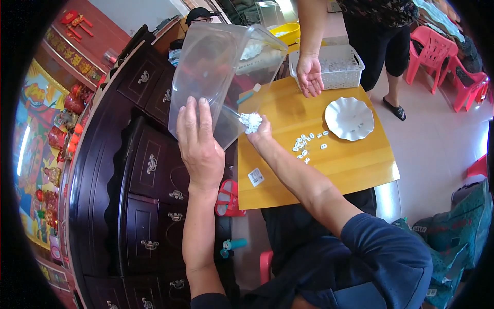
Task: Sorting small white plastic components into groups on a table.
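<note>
A large clear plastic bin (206, 77) is tilted on its side at the table's left edge. My left hand (200, 144) supports it, fingers stretched along its outer wall. My right hand (261, 130) is cupped at the bin's lower rim, closed around a heap of small white pieces (251, 122). Some similar white pieces with dark holes (303, 144) lie scattered on the yellow wooden table (350, 170), right of my right forearm. A white scalloped plate (350, 116) beyond them holds a few small specks.
Another person's open hand (310, 77) hangs by a white perforated basket (342, 72) with small pieces inside. A yellow basin (285, 33) stands behind. A dark drawer cabinet (149, 165) runs along the left. Pink plastic chairs (432, 51) and green bags (458, 226) are at right.
</note>
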The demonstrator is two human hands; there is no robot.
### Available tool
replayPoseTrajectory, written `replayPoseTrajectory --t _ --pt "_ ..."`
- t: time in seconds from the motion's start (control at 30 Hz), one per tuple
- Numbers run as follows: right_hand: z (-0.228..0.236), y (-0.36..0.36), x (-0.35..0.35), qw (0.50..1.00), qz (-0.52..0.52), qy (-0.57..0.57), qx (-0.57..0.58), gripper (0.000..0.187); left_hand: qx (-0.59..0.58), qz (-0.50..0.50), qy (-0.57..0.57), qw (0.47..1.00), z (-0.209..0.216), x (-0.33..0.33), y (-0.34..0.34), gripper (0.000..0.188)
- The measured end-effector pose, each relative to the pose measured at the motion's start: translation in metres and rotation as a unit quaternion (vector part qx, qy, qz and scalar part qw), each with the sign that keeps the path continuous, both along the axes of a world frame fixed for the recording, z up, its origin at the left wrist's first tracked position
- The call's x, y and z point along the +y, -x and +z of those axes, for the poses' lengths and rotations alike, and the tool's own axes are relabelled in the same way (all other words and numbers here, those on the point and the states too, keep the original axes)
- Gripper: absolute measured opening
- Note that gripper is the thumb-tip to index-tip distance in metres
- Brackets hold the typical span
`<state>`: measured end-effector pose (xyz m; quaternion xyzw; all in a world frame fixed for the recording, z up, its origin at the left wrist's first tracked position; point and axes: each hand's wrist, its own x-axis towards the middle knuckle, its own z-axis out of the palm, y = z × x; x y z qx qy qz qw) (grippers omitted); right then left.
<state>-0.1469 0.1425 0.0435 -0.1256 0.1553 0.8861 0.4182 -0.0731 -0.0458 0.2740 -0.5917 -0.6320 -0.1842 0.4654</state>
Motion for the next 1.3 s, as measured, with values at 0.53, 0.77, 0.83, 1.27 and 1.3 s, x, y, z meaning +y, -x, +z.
replayPoseTrajectory --t 0.53,0.77,0.83,1.27,1.3 --pt "-0.034 -0.027 0.022 0.994 0.057 -0.057 0.074 0.031 -0.013 -0.012 0.001 1.000 0.001 0.021 0.006 0.073" --pt "-0.038 -0.040 0.033 0.996 0.054 -0.074 0.018 0.036 0.016 -0.052 -0.002 0.999 -0.012 0.028 -0.002 0.052" --pt "-0.031 -0.039 0.028 0.995 0.067 -0.068 0.019 0.036 0.027 -0.046 -0.006 0.999 -0.013 0.023 0.001 0.052" --pt "-0.034 -0.082 0.042 0.994 0.054 -0.071 0.061 0.027 -0.195 -0.098 -0.108 0.970 -0.024 0.029 0.049 0.069" --pt "-0.032 -0.087 0.036 0.993 0.068 -0.085 0.049 0.027 -0.256 -0.116 -0.128 0.951 -0.030 0.025 0.064 0.069"
